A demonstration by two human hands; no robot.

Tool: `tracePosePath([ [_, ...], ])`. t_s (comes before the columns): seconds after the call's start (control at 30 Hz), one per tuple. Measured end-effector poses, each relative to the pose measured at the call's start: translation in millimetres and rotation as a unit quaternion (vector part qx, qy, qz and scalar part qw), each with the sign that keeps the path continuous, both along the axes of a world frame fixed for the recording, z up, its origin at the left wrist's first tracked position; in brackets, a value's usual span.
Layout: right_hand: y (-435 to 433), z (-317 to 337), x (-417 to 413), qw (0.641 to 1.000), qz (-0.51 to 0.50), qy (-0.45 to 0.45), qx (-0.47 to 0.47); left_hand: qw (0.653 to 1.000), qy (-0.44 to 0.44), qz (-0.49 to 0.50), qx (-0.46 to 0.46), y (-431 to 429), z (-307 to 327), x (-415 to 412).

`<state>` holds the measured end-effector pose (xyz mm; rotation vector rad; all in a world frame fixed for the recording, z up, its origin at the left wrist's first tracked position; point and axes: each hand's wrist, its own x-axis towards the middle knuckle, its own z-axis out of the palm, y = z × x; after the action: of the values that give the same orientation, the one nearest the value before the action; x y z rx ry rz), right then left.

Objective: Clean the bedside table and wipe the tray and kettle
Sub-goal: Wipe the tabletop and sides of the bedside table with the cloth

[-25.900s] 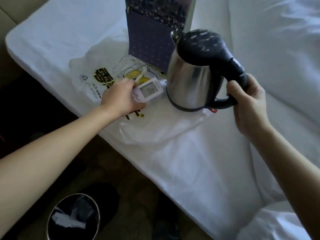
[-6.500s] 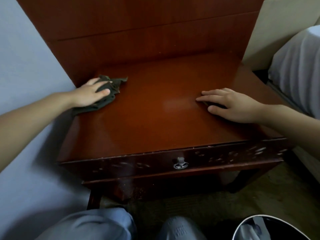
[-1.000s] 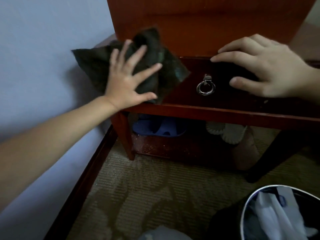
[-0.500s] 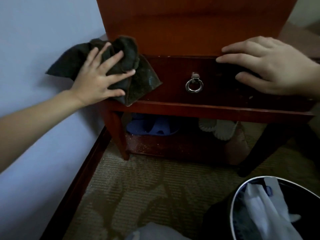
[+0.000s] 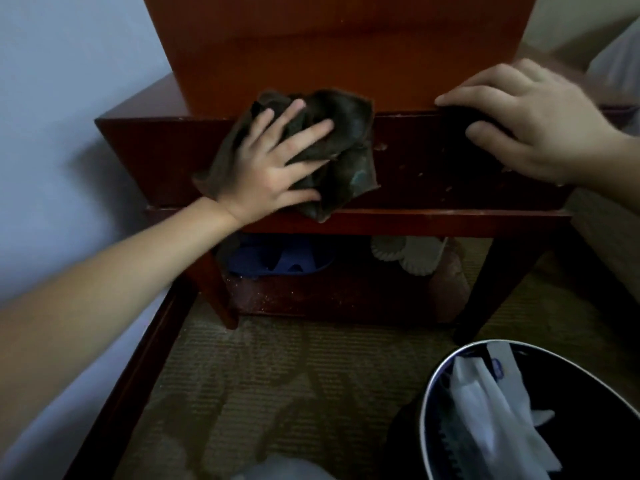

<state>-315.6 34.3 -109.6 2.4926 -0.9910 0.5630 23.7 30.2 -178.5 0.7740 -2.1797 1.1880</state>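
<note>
The red-brown wooden bedside table (image 5: 152, 150) fills the upper middle of the head view. My left hand (image 5: 266, 171) lies flat with spread fingers on a dark crumpled cloth (image 5: 349, 133) and presses it against the drawer front (image 5: 433, 174). The cloth covers the middle of the drawer and hides its ring handle. My right hand (image 5: 533, 126) grips the table's top front edge at the right, fingers on top and thumb on the front face. Neither tray nor kettle is in view.
A blue slipper (image 5: 277, 261) and a white slipper (image 5: 408, 254) lie on the low shelf (image 5: 329, 296) under the table. A black bin (image 5: 433, 393) with white rubbish stands at the bottom right on patterned carpet. The wall (image 5: 52, 133) runs close on the left.
My left hand has slid the cloth rightward from the table's left corner to the middle of the drawer front, covering the ring handle. My right hand stays on the top edge.
</note>
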Motion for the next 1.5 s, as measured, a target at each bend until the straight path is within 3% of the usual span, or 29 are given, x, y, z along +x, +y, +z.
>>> tracePosePath([
  [0.17,3.0,2.0,-4.8,0.999,0.006,0.014,0.037,0.997,0.030,0.072,0.017,13.1,-12.3,74.6],
  [0.27,5.5,2.7,-1.9,0.999,-0.003,0.012,0.042,0.993,0.062,0.092,0.041,17.0,-17.1,60.6],
  [0.33,8.9,3.6,-1.0,0.998,-0.016,0.012,0.054,0.993,0.084,0.045,0.068,18.1,-10.3,26.7],
  [0.43,16.0,4.4,-2.0,0.997,-0.009,0.008,0.081,0.981,0.111,-0.100,0.122,28.1,33.6,-29.1],
  [0.53,34.8,8.7,-4.6,0.987,0.038,-0.107,0.115,0.952,0.141,-0.156,0.222,37.4,88.5,-76.7],
  [0.57,44.3,10.4,-5.2,0.967,0.065,-0.186,0.159,0.938,0.151,-0.151,0.274,40.6,100.8,-92.4],
  [0.67,69.6,15.5,-9.6,0.854,0.119,-0.393,0.320,0.875,0.201,-0.148,0.414,44.9,117.1,-135.6],
  [0.77,82.9,17.3,-19.5,0.782,0.083,-0.500,0.362,0.794,0.229,-0.147,0.543,46.0,119.6,-167.3],
  [0.83,87.3,15.5,-29.1,0.693,0.079,-0.587,0.411,0.712,0.240,-0.145,0.644,46.5,118.5,-181.2],
  [0.87,90.3,13.8,-35.4,0.646,0.081,-0.613,0.448,0.687,0.234,-0.147,0.672,46.4,117.0,-187.5],
  [0.9,93.0,12.0,-41.2,0.606,0.080,-0.624,0.486,0.684,0.224,-0.148,0.678,47.0,115.3,-193.9],
  [0.97,97.0,9.1,-50.6,0.578,0.058,-0.613,0.536,0.698,0.203,-0.154,0.669,47.9,113.2,-203.5],
  [1.07,99.9,6.1,-70.6,0.580,-0.003,-0.602,0.548,0.695,0.186,-0.168,0.674,46.4,109.8,-205.4],
  [1.1,101.6,6.5,-79.2,0.577,-0.010,-0.604,0.549,0.706,0.182,-0.170,0.663,45.6,108.3,-201.4],
  [1.17,104.4,5.2,-94.3,0.585,-0.029,-0.620,0.523,0.766,0.162,-0.162,0.600,45.4,104.5,-188.1],
  [1.23,105.5,1.1,-102.8,0.602,-0.046,-0.661,0.446,0.852,0.126,-0.133,0.490,45.0,99.0,-169.7],
  [1.3,103.2,-5.1,-100.7,0.638,-0.071,-0.685,0.344,0.906,0.091,-0.103,0.399,45.4,92.7,-150.1],
  [1.37,96.6,-14.5,-88.2,0.688,-0.095,-0.667,0.270,0.934,0.070,-0.074,0.342,42.9,86.9,-133.1],
  [1.5,68.5,-35.9,-59.6,0.740,-0.069,-0.635,0.212,0.963,0.048,-0.032,0.264,34.5,83.3,-105.6],
])
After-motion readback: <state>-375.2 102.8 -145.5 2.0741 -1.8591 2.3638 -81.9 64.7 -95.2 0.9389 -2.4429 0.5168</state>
